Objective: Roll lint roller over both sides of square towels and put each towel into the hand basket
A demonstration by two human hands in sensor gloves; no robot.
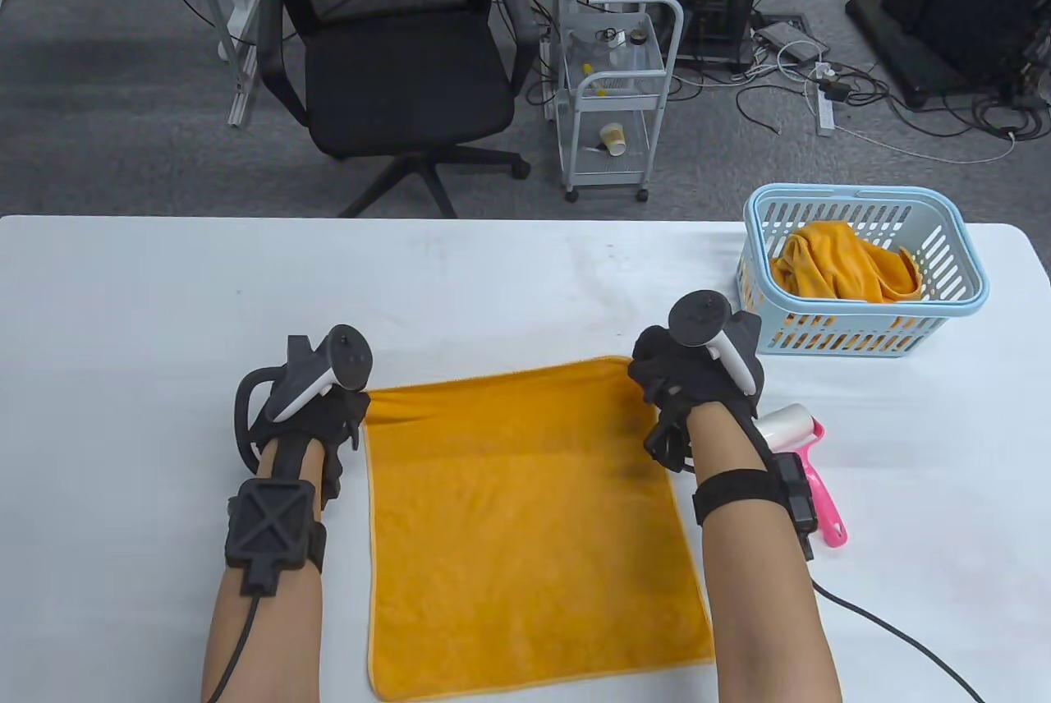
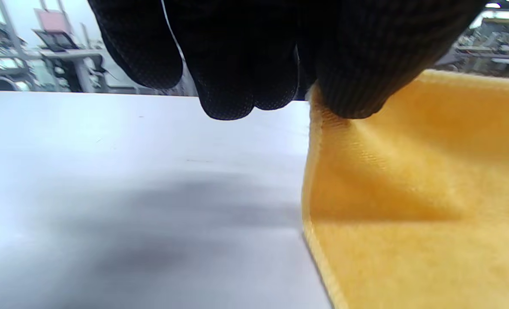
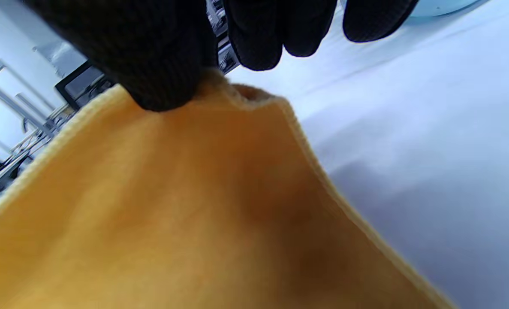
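Black-gloved hands were both on the far edge of the flat orange towel [image 1: 525, 522]: left hand [image 1: 316, 407] pinched the far-left corner, right hand [image 1: 690, 374] pinched the far-right corner. Wrist views confirmed it: left fingers [image 2: 348, 77] and right fingers [image 3: 160, 73] were closed on the hem, with the cloth tented up slightly under each pinch. The rest of the towel lay flat on the white table [image 1: 164, 309], near edge by the person.

Handling, as a judgement: soft plush, light, no stiffness. It would drape and fold the moment it left the table. A stitched hem ran round the edge, and the corners looked like the best hold; a two-corner grip should keep it spread for a flip. Not slippery, not fragile.

Pink-handled lint roller [image 1: 800, 448] lay on the table just right of the right forearm, partly hidden by it and untouched. Light blue hand basket [image 1: 952, 218] sat at the far right with another orange towel [image 1: 837, 259] crumpled inside.

No brand, label or readable writing showed on the towel, roller, basket or gloves.
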